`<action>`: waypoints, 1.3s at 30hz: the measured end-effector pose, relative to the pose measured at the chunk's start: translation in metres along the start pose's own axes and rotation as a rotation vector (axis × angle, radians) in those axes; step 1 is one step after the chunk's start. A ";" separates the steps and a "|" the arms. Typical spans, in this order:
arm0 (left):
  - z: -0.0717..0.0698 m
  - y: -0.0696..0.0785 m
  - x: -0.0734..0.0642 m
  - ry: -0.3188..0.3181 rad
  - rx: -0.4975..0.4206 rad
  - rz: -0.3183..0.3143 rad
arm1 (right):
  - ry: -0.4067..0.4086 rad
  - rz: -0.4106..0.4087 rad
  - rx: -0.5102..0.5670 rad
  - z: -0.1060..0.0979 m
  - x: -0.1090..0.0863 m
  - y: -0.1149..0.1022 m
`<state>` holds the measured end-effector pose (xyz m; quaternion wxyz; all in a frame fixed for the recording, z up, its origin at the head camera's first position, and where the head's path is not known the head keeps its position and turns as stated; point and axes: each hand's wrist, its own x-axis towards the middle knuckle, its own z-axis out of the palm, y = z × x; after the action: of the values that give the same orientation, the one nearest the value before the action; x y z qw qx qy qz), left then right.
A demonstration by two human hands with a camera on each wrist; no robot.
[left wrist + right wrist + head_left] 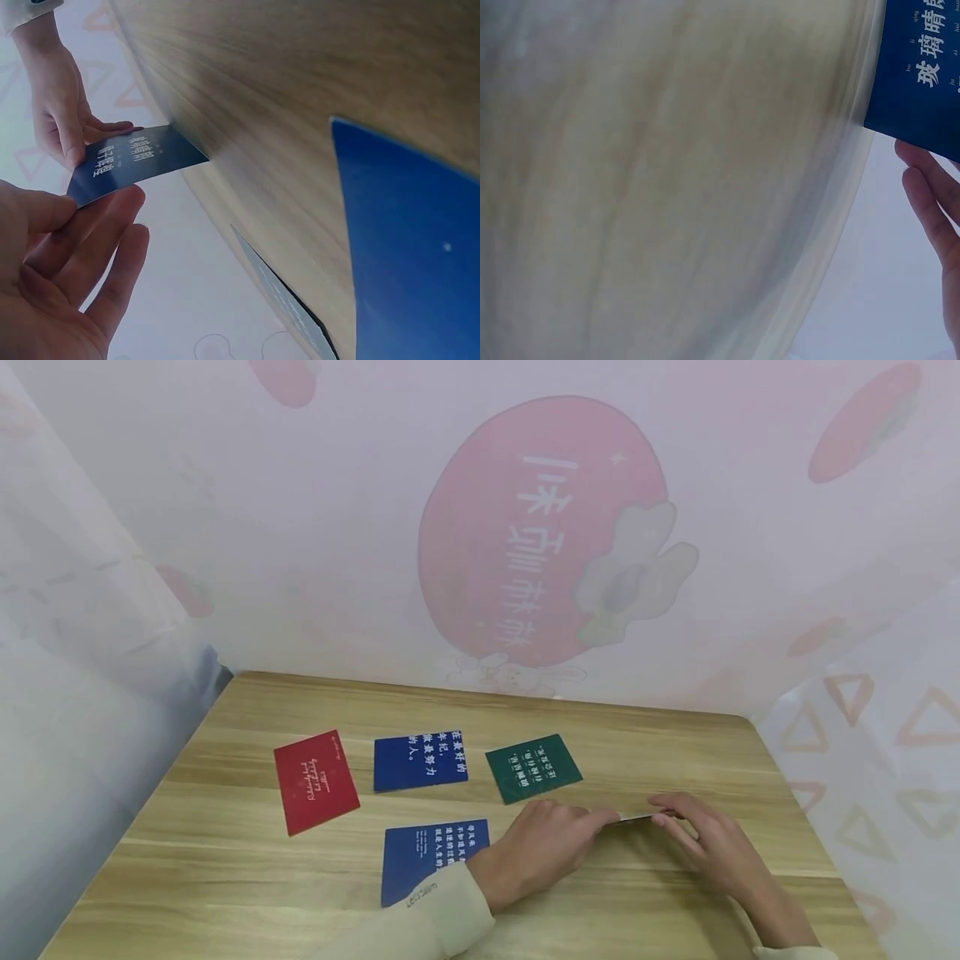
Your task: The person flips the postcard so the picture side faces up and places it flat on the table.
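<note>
A dark blue card [139,161] with white lettering is held by both hands above the table; in the head view it shows nearly edge-on. My left hand [536,847] pinches one end between thumb and fingers. At the opposite end, my right hand [716,843] grips it with thumb and fingers. The right wrist view shows the card [915,97] large at the upper right, with a hand's fingertips just below. Under the left forearm lies another blue card [420,852], partly covered by the sleeve and hand. Beyond the left hand lies a green card [534,768].
A red card [317,785] lies at the left of the wooden table [247,893]. Between it and the green card lies a blue card [397,764] with white characters. A pale printed curtain [337,543] hangs behind the table's back edge.
</note>
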<state>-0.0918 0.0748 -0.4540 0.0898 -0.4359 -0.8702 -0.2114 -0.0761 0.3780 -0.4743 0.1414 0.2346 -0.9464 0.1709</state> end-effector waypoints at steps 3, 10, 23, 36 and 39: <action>0.000 0.000 0.000 0.008 -0.017 -0.001 | 0.010 -0.005 -0.004 -0.001 0.002 0.000; -0.001 -0.001 0.000 -0.016 -0.058 -0.024 | 0.018 -0.018 0.004 0.000 0.006 0.001; 0.000 -0.005 -0.002 0.018 -0.102 -0.047 | 0.010 -0.076 -0.038 0.004 0.013 0.001; 0.000 -0.006 0.001 0.026 -0.073 -0.063 | -0.011 -0.083 -0.056 0.007 0.017 0.001; 0.001 -0.006 0.001 0.044 -0.072 -0.060 | -0.015 -0.079 -0.050 0.007 0.017 0.001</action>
<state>-0.0974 0.0725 -0.4562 0.0866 -0.4078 -0.8725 -0.2548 -0.0924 0.3694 -0.4746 0.1468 0.2697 -0.9414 0.1396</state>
